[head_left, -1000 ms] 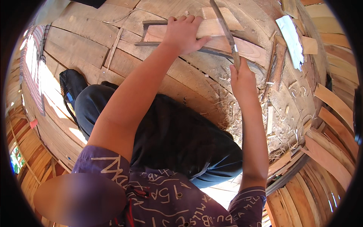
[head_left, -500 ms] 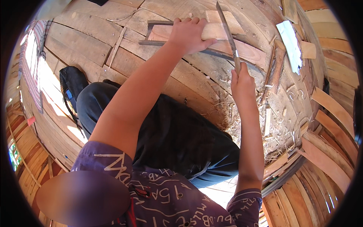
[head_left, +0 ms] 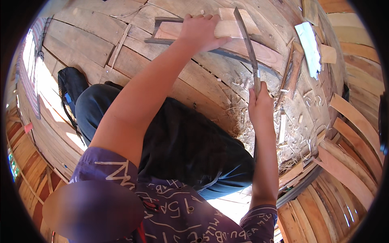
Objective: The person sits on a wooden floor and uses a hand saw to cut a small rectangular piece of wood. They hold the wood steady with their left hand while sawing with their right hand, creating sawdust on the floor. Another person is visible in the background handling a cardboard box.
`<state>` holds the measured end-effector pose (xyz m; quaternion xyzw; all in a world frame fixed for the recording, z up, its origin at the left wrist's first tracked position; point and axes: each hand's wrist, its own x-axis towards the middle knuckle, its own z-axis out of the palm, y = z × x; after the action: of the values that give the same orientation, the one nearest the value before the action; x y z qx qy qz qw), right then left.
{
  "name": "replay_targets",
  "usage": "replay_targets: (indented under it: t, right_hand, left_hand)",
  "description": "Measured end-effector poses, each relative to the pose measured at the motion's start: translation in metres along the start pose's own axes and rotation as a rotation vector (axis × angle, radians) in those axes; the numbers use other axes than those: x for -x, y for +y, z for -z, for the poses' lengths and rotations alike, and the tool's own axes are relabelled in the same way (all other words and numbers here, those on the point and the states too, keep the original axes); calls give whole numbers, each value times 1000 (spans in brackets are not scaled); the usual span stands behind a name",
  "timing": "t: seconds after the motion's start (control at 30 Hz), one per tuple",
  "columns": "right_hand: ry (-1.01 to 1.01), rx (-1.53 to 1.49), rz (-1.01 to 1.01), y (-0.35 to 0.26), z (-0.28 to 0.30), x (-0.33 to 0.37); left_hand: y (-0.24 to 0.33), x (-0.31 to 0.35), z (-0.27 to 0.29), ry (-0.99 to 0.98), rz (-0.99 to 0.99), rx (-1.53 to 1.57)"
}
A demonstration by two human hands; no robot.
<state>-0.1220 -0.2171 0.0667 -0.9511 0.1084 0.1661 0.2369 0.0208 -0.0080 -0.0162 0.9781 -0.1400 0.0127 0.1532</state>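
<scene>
My left hand (head_left: pixel 201 33) bears down on a pale wooden block (head_left: pixel 231 29), its fingers curled over the far side and its thumb along the near side. Under the block is a reddish board (head_left: pixel 265 53) with dark edging strips (head_left: pixel 165 41) along its sides. My right hand (head_left: pixel 261 101) is closed round the handle of a handsaw (head_left: pixel 250 49). The long, narrow saw blade points away from me and crosses the block just right of my left hand. How deep the teeth sit in the wood is hard to tell.
Wood shavings (head_left: pixel 239 115) and small offcuts litter the plank floor (head_left: pixel 85 34) by my right forearm. Farther right lie a rough stick of wood (head_left: pixel 294 69) and a pale blue-white sheet (head_left: pixel 308 50). Curved planks (head_left: pixel 356 117) stand at the far right, and a black bag (head_left: pixel 72 87) rests beside my knee.
My right hand has drawn the saw back toward me, so its handle is nearer and the tip lower. My left hand stays on the block. The whole view has shifted slightly.
</scene>
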Motion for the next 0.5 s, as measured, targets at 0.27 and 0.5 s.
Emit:
replay_targets:
  t: [0.27, 0.5]
  right_hand:
    - [39, 16, 73, -14, -4, -35]
    - [63, -166, 102, 6, -17, -43]
  left_hand:
    - [7, 1, 0, 28, 3, -11]
    - [2, 2, -2, 52, -16, -12]
